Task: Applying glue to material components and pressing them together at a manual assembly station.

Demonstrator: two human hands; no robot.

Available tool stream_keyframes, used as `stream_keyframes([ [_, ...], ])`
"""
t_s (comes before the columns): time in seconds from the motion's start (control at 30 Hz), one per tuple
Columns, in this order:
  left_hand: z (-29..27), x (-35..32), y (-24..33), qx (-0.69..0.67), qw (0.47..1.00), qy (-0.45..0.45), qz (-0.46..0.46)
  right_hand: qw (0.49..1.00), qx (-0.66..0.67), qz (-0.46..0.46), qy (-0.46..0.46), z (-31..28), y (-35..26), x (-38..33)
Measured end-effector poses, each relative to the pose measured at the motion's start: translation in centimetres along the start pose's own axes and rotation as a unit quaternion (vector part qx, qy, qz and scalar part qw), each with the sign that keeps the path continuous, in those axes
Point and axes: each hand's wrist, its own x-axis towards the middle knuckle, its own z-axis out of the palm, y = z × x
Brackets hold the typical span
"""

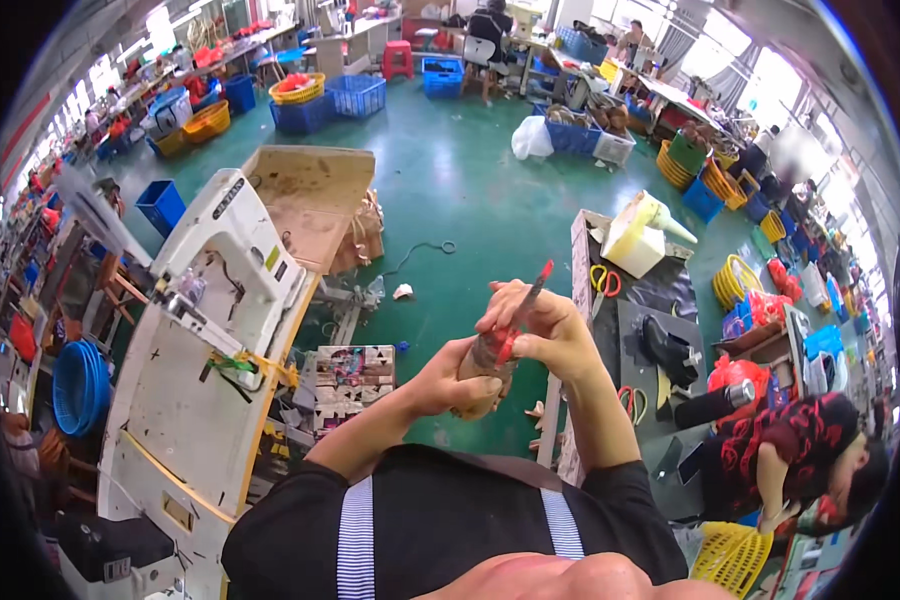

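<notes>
Two bare hands, raised together over the gap between two counters. Left hand: curled closed around a small greyish-brown item, kind unclear, partly hidden by the fingers. Right hand: fingers bent and partly closed, gripping a slender dark tool with a red tip, against the item; a red part shows beside the thumb.

Left side: one white sewing machine on a pale counter; one brown cardboard sheet beyond its far end.

Right side: one dark-topped counter, bearing one yellowish spouted container, scissors with yellow and red handles, one black shoe, a second pair of scissors, one black cylinder. One co-worker, bent over, close beside this counter.

Green floor: one white scrap, one looped cord, one patterned panel below the left forearm.
</notes>
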Motion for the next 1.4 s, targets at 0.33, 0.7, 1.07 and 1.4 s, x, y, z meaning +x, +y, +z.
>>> stream_keyframes([
  [0.33,-16.0,10.6,1.9,0.021,0.986,0.123,0.112,0.993,0.033,0.089,-0.075,-8.9,10.8,16.7],
  [0.7,-38.0,32.3,13.7,0.078,0.984,0.085,0.135,0.996,-0.058,0.023,-0.057,-27.1,24.3,39.9],
  [1.07,-62.6,55.6,18.3,0.265,0.920,0.212,0.198,0.997,0.053,0.017,-0.049,-46.2,41.9,63.0],
  [1.4,-85.5,69.4,28.6,0.252,0.840,0.419,0.234,0.939,0.165,0.048,-0.299,-56.7,59.4,94.6],
])
